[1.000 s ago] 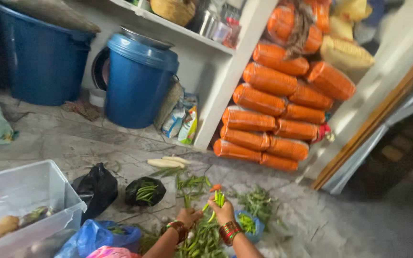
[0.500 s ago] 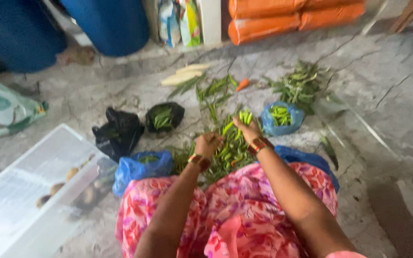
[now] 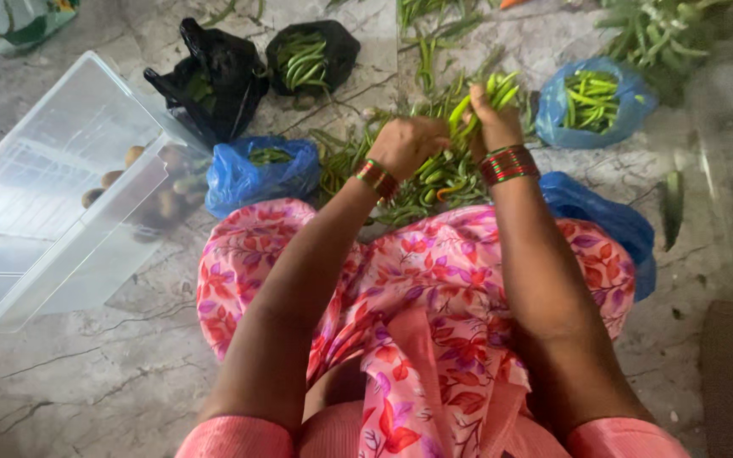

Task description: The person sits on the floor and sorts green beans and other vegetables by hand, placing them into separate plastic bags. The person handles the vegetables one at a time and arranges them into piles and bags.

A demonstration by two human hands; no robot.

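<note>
My right hand (image 3: 492, 119) is closed around a bunch of green chillies (image 3: 478, 93), tips pointing up and away. My left hand (image 3: 407, 142) is curled beside it, fingers at the same bunch, over a loose pile of green chillies (image 3: 417, 182) on the marble floor. Both wrists wear red bangles. My lap is covered with pink flowered cloth (image 3: 417, 288).
A blue bag of green chillies (image 3: 597, 102) lies at the upper right, another blue bag (image 3: 260, 174) left of the pile, a third (image 3: 604, 220) by my right knee. Two black bags (image 3: 222, 72) with greens sit behind. A clear plastic box (image 3: 61, 195) holding round brownish vegetables stands at left.
The view has tipped down from the shelves and blue drums to my lap and the floor. My hands have stayed at the chilli pile, holding the bunch.
</note>
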